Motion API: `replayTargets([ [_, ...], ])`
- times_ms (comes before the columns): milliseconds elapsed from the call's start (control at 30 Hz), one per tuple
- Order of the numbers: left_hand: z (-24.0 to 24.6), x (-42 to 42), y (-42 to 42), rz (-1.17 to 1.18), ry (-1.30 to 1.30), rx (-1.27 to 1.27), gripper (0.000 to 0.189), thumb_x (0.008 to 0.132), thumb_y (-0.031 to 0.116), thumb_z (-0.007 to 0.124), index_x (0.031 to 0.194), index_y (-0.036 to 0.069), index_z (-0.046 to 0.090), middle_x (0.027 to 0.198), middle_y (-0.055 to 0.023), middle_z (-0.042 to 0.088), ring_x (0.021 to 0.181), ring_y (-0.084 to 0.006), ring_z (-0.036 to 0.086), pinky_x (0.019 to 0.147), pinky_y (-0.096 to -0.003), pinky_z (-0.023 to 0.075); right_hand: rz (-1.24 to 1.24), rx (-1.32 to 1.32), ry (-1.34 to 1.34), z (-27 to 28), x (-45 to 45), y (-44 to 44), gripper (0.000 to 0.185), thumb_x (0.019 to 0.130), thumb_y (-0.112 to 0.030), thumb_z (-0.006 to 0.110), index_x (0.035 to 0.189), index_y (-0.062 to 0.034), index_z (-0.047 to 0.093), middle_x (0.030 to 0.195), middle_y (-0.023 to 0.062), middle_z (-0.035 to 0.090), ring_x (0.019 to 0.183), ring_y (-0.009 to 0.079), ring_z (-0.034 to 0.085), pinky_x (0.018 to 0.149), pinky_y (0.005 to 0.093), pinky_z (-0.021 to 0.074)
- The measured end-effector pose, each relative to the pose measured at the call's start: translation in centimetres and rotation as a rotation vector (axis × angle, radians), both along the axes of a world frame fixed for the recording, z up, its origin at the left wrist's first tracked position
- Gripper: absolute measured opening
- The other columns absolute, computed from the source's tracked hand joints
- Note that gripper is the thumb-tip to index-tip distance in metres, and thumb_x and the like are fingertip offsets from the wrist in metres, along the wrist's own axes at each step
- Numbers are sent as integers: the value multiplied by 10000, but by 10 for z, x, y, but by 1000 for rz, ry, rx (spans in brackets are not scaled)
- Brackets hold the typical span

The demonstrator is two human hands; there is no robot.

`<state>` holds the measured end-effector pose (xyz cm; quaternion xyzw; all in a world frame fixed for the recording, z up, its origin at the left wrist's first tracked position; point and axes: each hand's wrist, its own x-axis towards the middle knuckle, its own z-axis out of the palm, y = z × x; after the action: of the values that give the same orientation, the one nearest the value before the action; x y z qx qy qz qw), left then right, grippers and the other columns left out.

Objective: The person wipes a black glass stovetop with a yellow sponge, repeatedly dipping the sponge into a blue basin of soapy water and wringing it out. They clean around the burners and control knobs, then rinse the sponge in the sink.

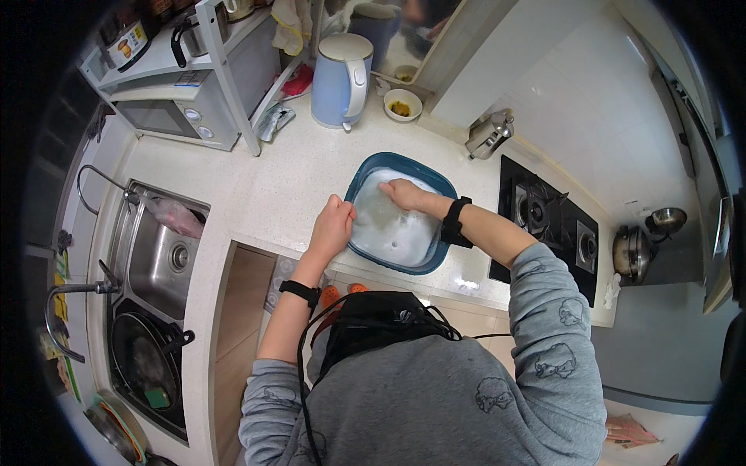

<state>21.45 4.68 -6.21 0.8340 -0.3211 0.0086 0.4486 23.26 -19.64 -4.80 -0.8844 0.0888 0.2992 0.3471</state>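
A dark blue plastic basin stands on the white countertop in front of me. White suds cover most of the cloudy water in it. My left hand grips the basin's left rim, its fingers curled over the edge. Over the water, my right hand reaches in from the right with its fingertips in the foam. Whether those fingers hold anything under the suds is hidden. Black bands circle both wrists.
Behind the basin stand a blue electric kettle, a white bowl with brownish contents and a moka pot. A gas hob lies right. To the left are a steel sink, a frying pan and a microwave.
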Motion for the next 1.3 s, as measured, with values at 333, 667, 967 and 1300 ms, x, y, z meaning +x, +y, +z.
replayTargets([
  [333, -1, 0, -1, 8, 14, 3, 47, 816, -9, 559, 829, 36, 558, 869, -142, 477, 776, -328, 549, 688, -402, 470, -59, -13, -151, 41, 13, 0, 286, 814, -151, 621, 1027, -12, 490, 888, 109, 591, 805, 225, 630, 648, 297, 520],
  [667, 3, -1, 1, 6, 1, 14, 34, 835, 13, 555, 840, 47, 551, 874, -157, 486, 771, -358, 561, 670, -432, 481, 893, -584, -967, 7, 34, -2, 99, 811, -146, 564, 840, -58, 599, 863, 104, 584, 840, 270, 588, 707, 364, 529],
  [967, -1, 0, 1, 14, -1, -8, 42, 828, 5, 551, 842, 43, 558, 869, -153, 471, 775, -344, 546, 685, -408, 474, 932, -531, -314, 7, 26, -27, 88, 841, -128, 558, 883, -64, 601, 955, 117, 625, 953, 317, 607, 800, 417, 504],
  [1300, 2, 1, -2, 10, -21, 9, 56, 805, -9, 564, 808, 47, 566, 858, -145, 486, 750, -337, 562, 660, -417, 489, 941, -605, -387, 23, -31, -73, 112, 799, -84, 598, 901, -52, 630, 989, 135, 613, 986, 317, 591, 836, 395, 491],
])
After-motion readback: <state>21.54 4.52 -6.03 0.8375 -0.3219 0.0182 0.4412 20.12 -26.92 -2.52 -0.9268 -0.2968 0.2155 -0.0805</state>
